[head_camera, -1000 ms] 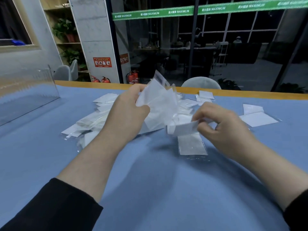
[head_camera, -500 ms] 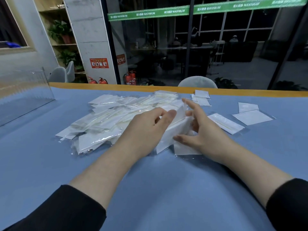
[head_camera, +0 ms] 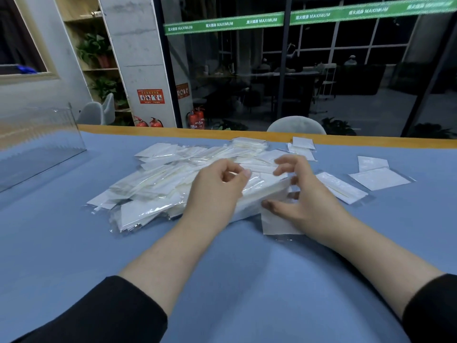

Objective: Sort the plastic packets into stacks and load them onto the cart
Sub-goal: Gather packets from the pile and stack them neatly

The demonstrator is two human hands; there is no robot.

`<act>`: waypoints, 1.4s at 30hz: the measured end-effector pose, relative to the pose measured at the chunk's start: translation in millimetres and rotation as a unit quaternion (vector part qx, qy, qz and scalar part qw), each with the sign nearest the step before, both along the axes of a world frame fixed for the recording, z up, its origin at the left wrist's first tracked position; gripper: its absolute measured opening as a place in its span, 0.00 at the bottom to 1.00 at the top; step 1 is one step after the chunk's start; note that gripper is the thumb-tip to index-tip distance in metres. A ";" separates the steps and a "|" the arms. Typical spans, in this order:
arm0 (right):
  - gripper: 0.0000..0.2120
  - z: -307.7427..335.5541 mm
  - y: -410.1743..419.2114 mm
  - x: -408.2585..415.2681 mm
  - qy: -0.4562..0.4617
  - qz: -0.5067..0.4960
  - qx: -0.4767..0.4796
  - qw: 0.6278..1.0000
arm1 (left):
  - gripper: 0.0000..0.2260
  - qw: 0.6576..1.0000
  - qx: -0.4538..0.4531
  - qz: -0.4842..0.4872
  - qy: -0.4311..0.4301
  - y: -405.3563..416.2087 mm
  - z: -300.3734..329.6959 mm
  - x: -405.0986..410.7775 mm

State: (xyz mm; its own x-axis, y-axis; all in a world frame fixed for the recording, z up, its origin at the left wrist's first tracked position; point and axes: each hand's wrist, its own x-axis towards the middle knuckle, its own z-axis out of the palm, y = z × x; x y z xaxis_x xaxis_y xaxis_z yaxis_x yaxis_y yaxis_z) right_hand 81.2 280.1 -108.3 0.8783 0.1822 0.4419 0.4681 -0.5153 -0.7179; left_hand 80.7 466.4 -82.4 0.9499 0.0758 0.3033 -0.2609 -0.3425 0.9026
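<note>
Big loose pile of plastic packets [head_camera: 158, 184] sprawled across the middle of the blue table [head_camera: 222, 280], white inserts in clear sleeves, overlapping every which way. At the pile's right end, a thicker bundle of packets [head_camera: 262, 191] squared up between both hands, lying on the table with a single flat packet [head_camera: 277, 222] poking out underneath toward the near edge. Left hand [head_camera: 215, 194] draped over the bundle's left end, fingers curled with thumb and forefinger near each other above it; can't tell if actually pinching anything. Right hand [head_camera: 304, 194] cupped at the bundle's right end, thumb laid along the near side touching the packets, fingers bent and spread apart above. Further right, one long packet [head_camera: 341, 186] just beside the right hand, then two more lone packets [head_camera: 378, 175] well apart from the pile. A small neat stack [head_camera: 249, 142] and another couple of packets [head_camera: 303, 146] near the far wooden edge. Clear acrylic box [head_camera: 37, 144] off on the far left of the table. Black sleeves [head_camera: 99, 315] on both arms. Grey chair back [head_camera: 295, 125] behind the table, red fire extinguishers [head_camera: 196, 118] by the glass wall.
</note>
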 end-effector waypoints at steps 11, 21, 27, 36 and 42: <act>0.10 8.5 -3.2 -3.1 -0.049 -0.039 -0.056 0.996 | 0.20 0.998 0.015 -0.035 -0.044 3.1 6.6 -5.3; 0.18 6.9 -4.0 -2.9 -0.054 -0.025 -0.150 0.987 | 0.10 0.995 0.087 -0.045 -0.006 6.5 -0.4 2.5; 0.13 15.5 -6.8 -10.0 -0.023 -0.077 -0.113 0.990 | 0.10 0.986 0.136 -0.100 0.000 12.3 9.2 -2.6; 0.19 62.9 43.7 14.8 -0.043 -0.126 0.005 0.991 | 0.04 0.990 0.047 0.071 -0.117 76.9 53.9 2.1; 0.32 69.7 107.2 90.8 0.026 -0.060 -0.306 0.950 | 0.04 0.955 0.090 0.249 -0.134 160.4 38.0 34.7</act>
